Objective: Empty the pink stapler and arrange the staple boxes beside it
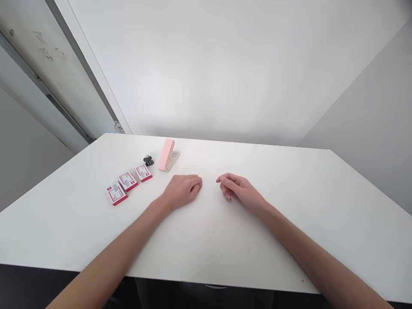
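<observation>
My left hand (183, 190) rests palm down on the white table (206, 249), its fingers curled in and nothing visible in them. Across a small gap, my right hand (240, 189) lies on its side with the fingers loosely bent and apart, holding nothing. Beyond my left hand stands a pink stapler (166, 154) with a cream base, its upper arm tilted up. Left of the stapler is a small black object (148, 160) with a light tip, too small to name. Three small red-and-white boxes (128, 181) sit in a slanting row to the left of my left hand, touching neither hand.
A white wall (219, 73) rises behind the table's far edge, with a grey wall (370, 98) at the right. Beyond the table's far left corner are a white frame and a bit of cable (117, 126). The table's front edge runs under both forearms.
</observation>
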Demonstrator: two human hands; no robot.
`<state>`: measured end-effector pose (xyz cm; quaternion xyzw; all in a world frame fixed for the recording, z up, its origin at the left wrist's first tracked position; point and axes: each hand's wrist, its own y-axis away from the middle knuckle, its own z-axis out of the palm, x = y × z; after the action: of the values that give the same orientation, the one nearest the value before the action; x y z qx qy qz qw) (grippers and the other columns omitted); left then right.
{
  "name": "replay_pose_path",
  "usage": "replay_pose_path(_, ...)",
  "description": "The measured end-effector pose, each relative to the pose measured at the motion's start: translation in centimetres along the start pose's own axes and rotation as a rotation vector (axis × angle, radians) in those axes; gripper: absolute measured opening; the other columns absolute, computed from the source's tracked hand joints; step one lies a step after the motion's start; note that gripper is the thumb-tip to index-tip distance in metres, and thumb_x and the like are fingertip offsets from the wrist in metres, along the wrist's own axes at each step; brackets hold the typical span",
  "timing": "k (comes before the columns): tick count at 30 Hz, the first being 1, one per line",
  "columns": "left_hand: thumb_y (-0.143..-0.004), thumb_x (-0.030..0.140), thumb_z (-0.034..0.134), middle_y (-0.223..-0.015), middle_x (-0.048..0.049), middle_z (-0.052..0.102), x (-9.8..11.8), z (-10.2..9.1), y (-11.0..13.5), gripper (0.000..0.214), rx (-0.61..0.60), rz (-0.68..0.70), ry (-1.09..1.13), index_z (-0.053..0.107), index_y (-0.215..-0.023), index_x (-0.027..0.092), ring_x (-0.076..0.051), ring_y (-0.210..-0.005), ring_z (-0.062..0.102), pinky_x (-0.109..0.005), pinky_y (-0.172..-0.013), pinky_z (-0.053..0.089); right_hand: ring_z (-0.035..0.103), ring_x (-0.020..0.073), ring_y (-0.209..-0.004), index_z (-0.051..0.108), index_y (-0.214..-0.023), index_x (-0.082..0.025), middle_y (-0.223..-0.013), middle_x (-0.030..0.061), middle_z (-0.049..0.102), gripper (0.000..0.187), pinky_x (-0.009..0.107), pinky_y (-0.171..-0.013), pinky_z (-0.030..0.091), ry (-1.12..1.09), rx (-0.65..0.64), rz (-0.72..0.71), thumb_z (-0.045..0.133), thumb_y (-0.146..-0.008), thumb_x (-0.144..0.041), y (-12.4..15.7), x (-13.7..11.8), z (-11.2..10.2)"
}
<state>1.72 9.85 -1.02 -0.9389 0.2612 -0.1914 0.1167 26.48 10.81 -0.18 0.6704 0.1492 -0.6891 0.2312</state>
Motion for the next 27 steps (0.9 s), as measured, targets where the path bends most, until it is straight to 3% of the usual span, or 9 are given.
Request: replay_pose_path(27,-0.086,0.006,0.04,-0.072,0.0018,0.067,0.59,0.02,0.33,0.028,-0.023,0.026,0.0,0.058,-0.071,0.02,-0.013,-0.054,0.041,-0.03,-0.056,0.024,0.048,0.0142,-0.066,0.069,-0.097,-0.024,-0.081,-0.0001,0.055,0.034,0.032,-0.065,0.044,-0.004,0.01,0.011,0.069,-0.093,-0.057,0.09,-0.11,0.1)
